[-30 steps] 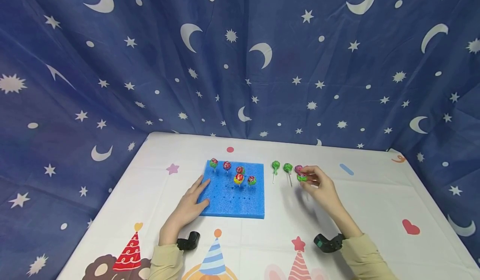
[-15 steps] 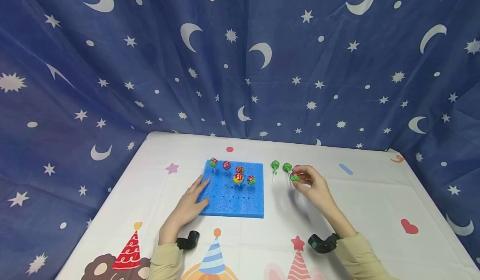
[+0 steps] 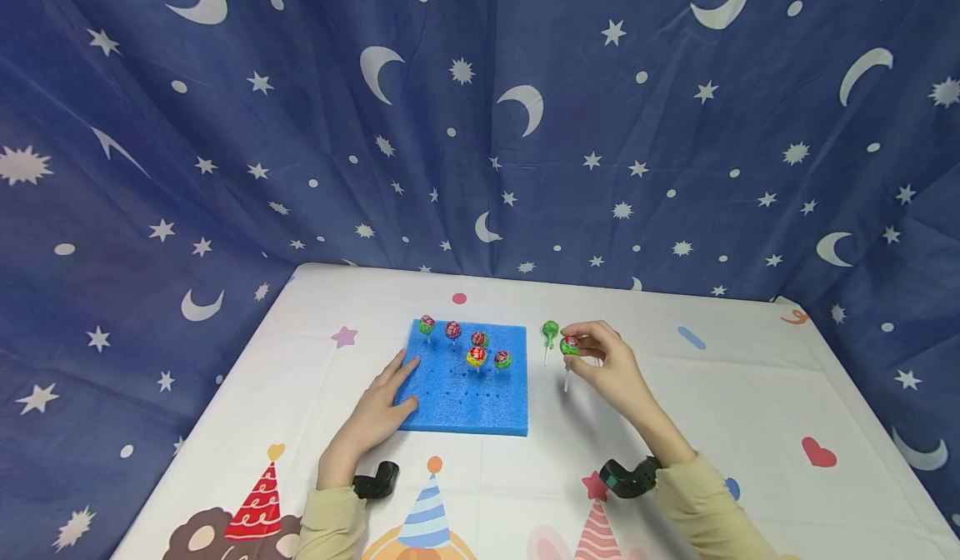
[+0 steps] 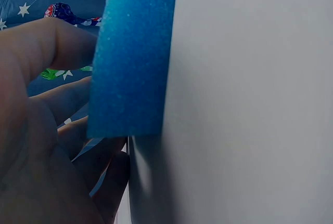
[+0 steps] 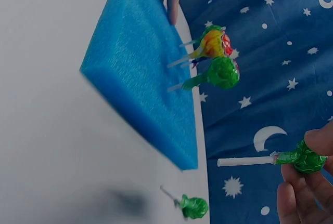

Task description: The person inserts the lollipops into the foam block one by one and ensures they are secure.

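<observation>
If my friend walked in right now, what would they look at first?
Probably the big dark-blue curtain covered in white moons and stars, behind the white table. Then the bright blue foam block on the table, with five colourful lollipops standing in it. To its right, the right hand pinches a green-and-red lollipop with its stick pointing down.

Bright head view, dim wrist views
</observation>
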`<state>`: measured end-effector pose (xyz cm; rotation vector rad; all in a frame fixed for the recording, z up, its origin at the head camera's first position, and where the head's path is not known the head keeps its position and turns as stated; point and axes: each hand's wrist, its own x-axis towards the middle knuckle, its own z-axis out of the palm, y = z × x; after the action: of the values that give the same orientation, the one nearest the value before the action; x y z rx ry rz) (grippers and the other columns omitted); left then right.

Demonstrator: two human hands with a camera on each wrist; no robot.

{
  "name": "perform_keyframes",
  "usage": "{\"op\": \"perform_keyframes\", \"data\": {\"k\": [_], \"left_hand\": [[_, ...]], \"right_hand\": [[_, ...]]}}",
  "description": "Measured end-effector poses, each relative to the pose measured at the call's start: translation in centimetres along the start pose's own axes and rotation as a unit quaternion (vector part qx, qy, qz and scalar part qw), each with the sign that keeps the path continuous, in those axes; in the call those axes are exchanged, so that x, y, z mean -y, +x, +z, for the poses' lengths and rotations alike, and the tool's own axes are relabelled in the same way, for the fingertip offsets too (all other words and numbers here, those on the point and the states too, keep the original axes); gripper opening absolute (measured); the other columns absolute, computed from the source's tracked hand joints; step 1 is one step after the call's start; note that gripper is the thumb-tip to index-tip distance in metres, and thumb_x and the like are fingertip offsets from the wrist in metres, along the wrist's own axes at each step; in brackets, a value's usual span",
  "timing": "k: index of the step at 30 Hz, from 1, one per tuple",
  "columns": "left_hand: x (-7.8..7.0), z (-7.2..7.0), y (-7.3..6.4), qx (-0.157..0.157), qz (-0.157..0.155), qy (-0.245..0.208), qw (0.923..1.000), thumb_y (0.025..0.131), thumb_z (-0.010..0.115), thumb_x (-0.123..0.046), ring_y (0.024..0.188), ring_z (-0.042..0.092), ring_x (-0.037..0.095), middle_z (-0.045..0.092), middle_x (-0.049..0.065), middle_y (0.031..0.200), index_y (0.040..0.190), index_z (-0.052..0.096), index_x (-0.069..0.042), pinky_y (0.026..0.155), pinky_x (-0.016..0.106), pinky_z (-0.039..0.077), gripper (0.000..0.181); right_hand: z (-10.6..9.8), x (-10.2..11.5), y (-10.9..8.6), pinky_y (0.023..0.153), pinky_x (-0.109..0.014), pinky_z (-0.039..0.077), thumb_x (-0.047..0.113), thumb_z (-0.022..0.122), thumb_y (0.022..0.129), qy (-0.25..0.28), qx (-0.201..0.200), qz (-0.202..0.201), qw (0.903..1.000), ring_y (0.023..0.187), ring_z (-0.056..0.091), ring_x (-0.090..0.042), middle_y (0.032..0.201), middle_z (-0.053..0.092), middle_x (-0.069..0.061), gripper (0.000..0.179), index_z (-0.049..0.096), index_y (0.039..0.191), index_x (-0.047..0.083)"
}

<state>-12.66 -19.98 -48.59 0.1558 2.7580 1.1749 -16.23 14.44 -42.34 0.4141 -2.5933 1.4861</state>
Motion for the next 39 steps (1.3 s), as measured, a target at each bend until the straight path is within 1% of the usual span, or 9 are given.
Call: {"op": "perform_keyframes", "data": {"k": [6, 11, 14, 18, 22, 26, 30, 39], "left_hand": [[-0.1, 0.0, -0.1, -0.005, 0.005, 0.001, 1.0000, 0.092, 0.053, -0.019, 0.147, 0.014, 0.044, 0.015, 0.011, 0.163, 0.151, 0.033, -0.013, 0.112, 0.070, 0.015, 0.062], [-0.1, 0.1, -0.1, -0.005, 0.005, 0.002, 1.0000, 0.092, 0.053, -0.019, 0.147, 0.014, 0.044, 0.015, 0.012, 0.163, 0.151, 0.033, -0.013, 0.113, 0.070, 0.015, 0.062], [0.0, 0.1, -0.1, -0.008, 0.006, 0.001, 0.9999, 0.092, 0.053, -0.019, 0.147, 0.015, 0.045, 0.016, 0.012, 0.162, 0.150, 0.033, -0.013, 0.112, 0.071, 0.015, 0.062], [0.0, 0.1, 0.0, -0.006, 0.003, 0.002, 1.0000, 0.092, 0.053, -0.019, 0.147, 0.014, 0.044, 0.015, 0.011, 0.163, 0.151, 0.033, -0.013, 0.112, 0.071, 0.015, 0.062], [0.2, 0.1, 0.1, -0.001, 0.000, 0.003, 1.0000, 0.092, 0.053, -0.019, 0.148, 0.013, 0.043, 0.013, 0.010, 0.163, 0.151, 0.032, -0.013, 0.113, 0.070, 0.014, 0.063], [0.3, 0.2, 0.2, 0.000, -0.002, 0.003, 1.0000, 0.092, 0.053, -0.019, 0.148, 0.013, 0.043, 0.013, 0.011, 0.163, 0.151, 0.032, -0.013, 0.113, 0.069, 0.014, 0.063], [0.2, 0.1, 0.2, 0.002, -0.004, 0.002, 1.0000, 0.093, 0.053, -0.019, 0.148, 0.013, 0.043, 0.013, 0.011, 0.163, 0.151, 0.032, -0.013, 0.113, 0.070, 0.014, 0.063], [0.1, 0.2, 0.1, -0.001, -0.004, 0.006, 1.0000, 0.093, 0.053, -0.019, 0.148, 0.013, 0.043, 0.014, 0.012, 0.163, 0.151, 0.032, -0.013, 0.113, 0.070, 0.014, 0.062]], "right_hand": [[0.5, 1.0, 0.3, 0.093, -0.037, 0.054, -0.005, 0.068, 0.080, 0.021, 0.007, -0.009, 0.9997, 0.097, 0.062, -0.023, 0.110, 0.060, -0.012, 0.036, 0.064, 0.114, 0.005], [1.0, 1.7, 0.6, 0.095, -0.040, 0.053, -0.005, 0.069, 0.080, 0.038, 0.013, -0.015, 0.9991, 0.099, 0.063, -0.025, 0.112, 0.060, -0.013, 0.035, 0.063, 0.113, 0.003], [1.3, 2.0, 0.7, 0.096, -0.039, 0.052, -0.005, 0.069, 0.080, 0.048, 0.018, -0.016, 0.9986, 0.101, 0.064, -0.025, 0.113, 0.060, -0.012, 0.034, 0.063, 0.113, 0.004], [1.8, 2.4, 0.9, 0.096, -0.036, 0.053, -0.004, 0.070, 0.080, 0.059, 0.025, -0.025, 0.9976, 0.101, 0.064, -0.025, 0.112, 0.060, -0.012, 0.033, 0.063, 0.112, 0.004], [2.3, 2.9, 1.1, 0.095, -0.037, 0.053, -0.003, 0.070, 0.080, 0.067, 0.028, -0.034, 0.9968, 0.100, 0.065, -0.026, 0.111, 0.060, -0.013, 0.032, 0.062, 0.111, 0.003], [2.7, 3.4, 1.2, 0.093, -0.039, 0.054, -0.001, 0.071, 0.081, 0.062, 0.033, -0.029, 0.9971, 0.097, 0.066, -0.026, 0.111, 0.061, -0.013, 0.032, 0.062, 0.111, 0.005], [3.1, 4.1, 1.3, 0.092, -0.039, 0.055, 0.004, 0.072, 0.081, 0.046, 0.037, -0.029, 0.9978, 0.097, 0.065, -0.023, 0.111, 0.062, -0.009, 0.031, 0.063, 0.110, 0.009], [4.0, 5.6, 2.1, 0.083, -0.036, 0.055, 0.007, 0.073, 0.081, 0.021, 0.046, -0.064, 0.9967, 0.094, 0.063, -0.019, 0.107, 0.065, -0.005, 0.029, 0.063, 0.108, 0.012]]}}
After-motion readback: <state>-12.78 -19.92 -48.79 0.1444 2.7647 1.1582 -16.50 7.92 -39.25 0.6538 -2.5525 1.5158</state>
